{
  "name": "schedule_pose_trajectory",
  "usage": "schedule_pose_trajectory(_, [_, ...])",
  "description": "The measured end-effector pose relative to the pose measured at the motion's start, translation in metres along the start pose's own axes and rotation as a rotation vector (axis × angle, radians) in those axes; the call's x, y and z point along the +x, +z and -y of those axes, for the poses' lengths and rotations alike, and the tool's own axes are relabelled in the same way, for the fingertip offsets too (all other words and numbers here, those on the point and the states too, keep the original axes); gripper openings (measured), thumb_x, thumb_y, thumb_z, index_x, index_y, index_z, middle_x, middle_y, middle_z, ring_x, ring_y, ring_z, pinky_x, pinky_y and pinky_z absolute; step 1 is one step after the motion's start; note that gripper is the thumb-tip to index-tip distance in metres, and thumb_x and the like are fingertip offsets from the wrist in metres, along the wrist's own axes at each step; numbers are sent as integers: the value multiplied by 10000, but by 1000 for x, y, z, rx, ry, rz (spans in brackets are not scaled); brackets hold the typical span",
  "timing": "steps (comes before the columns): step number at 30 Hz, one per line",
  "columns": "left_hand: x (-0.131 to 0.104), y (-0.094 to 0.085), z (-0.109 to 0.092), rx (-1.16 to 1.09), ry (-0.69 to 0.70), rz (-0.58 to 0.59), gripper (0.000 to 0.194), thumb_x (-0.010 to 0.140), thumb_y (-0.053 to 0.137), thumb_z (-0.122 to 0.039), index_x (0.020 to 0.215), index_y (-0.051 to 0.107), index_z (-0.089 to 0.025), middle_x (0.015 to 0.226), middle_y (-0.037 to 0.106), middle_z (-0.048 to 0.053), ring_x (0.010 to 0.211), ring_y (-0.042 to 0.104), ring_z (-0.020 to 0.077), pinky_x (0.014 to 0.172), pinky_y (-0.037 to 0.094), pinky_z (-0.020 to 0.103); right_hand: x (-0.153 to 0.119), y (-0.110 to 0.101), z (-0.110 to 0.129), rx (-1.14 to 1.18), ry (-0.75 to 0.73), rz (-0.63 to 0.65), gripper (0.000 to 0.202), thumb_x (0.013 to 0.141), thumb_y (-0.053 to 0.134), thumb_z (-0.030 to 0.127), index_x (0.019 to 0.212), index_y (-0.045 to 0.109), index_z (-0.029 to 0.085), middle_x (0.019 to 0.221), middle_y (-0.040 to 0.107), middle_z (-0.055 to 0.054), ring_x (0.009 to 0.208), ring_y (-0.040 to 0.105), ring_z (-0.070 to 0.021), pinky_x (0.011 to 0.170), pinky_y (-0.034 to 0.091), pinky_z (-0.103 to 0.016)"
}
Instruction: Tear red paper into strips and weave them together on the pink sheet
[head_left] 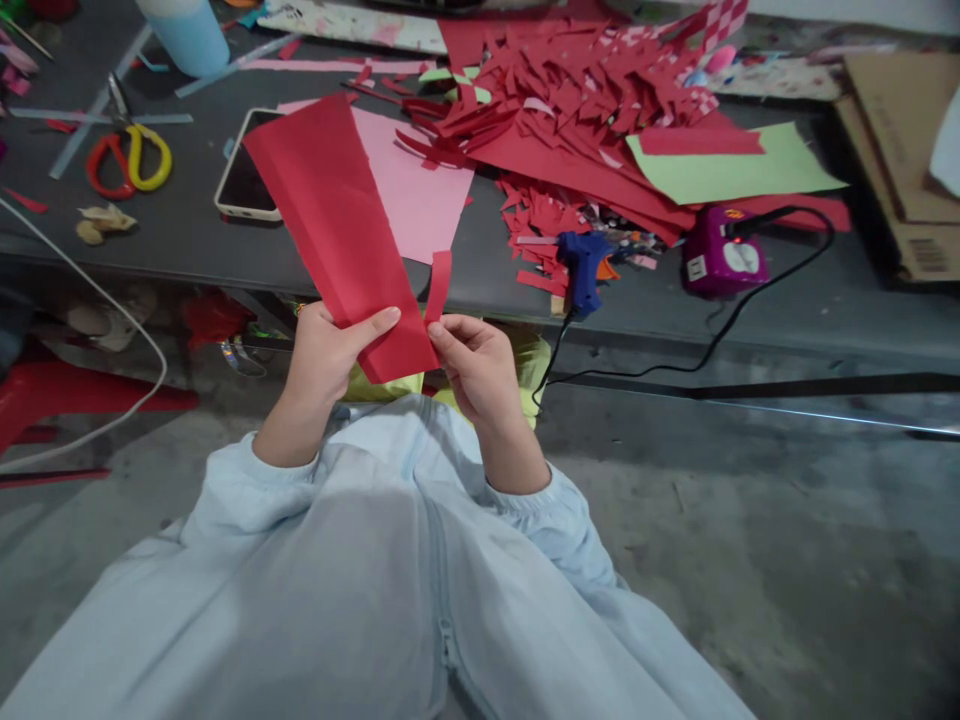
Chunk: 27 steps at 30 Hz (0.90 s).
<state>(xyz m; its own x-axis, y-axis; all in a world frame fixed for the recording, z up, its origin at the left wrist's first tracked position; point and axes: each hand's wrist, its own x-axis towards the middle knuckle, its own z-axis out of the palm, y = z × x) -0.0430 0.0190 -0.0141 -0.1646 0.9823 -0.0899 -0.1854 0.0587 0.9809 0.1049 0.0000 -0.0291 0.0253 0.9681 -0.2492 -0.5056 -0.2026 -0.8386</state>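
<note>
A long sheet of red paper point(337, 220) is held up at the table's near edge, tilted with its upper end to the left. My left hand point(322, 355) grips its lower left part, thumb on top and fingers hidden beneath. At the lower right edge of the sheet, my right hand point(476, 365) pinches a narrow red paper strip point(439, 285) between thumb and forefinger. The strip stands upward, its lower end meeting the sheet's edge; whether the two are joined there, I cannot tell. Behind the red sheet lies pink paper point(420, 190) on the table.
Scissors point(129, 165) with red and yellow handles and a phone point(251, 170) lie left. A blue glue gun point(581, 270), its cord hanging over the edge, is right, near a purple power box point(724, 255). Red paper scraps point(555, 85) pile behind; cardboard point(907, 150) stands far right.
</note>
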Motion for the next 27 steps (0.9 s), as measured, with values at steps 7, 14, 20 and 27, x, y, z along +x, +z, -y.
schedule_pose_trajectory(7, [0, 1, -1, 7, 7, -22, 281, 544, 926, -292, 715, 746, -161, 780, 770, 23, 687, 704, 150, 683, 602, 252, 3, 1, -10, -8, -145, -113, 309, 538, 919, 433, 686, 739, 229, 668, 716, 47, 615, 626, -76, 641, 549, -217])
schedule_pose_trajectory(14, [0, 1, -3, 21, 35, -57, 250, 562, 914, -269, 718, 756, -154, 779, 763, 20, 685, 694, 141, 667, 591, 245, -1, -2, -5, 5, 15, 3, 342, 542, 920, 462, 723, 763, 218, 680, 733, 28, 589, 629, -75, 602, 551, -214])
schedule_pose_trajectory(20, [-3, 3, 0, -60, -76, 21, 319, 569, 919, -372, 740, 759, -155, 816, 775, 42, 695, 706, 160, 698, 603, 285, 0, -1, -4, 41, -7, -27, 341, 503, 934, 443, 670, 741, 216, 644, 719, 41, 558, 611, -60, 567, 530, -190])
schedule_pose_trajectory(27, [-7, 7, -1, -28, -188, 44, 336, 507, 937, -310, 749, 771, -148, 824, 783, 54, 686, 707, 161, 700, 611, 291, 5, -4, -12, -66, -103, -84, 370, 553, 890, 495, 717, 709, 217, 679, 702, 34, 591, 598, -83, 606, 546, -242])
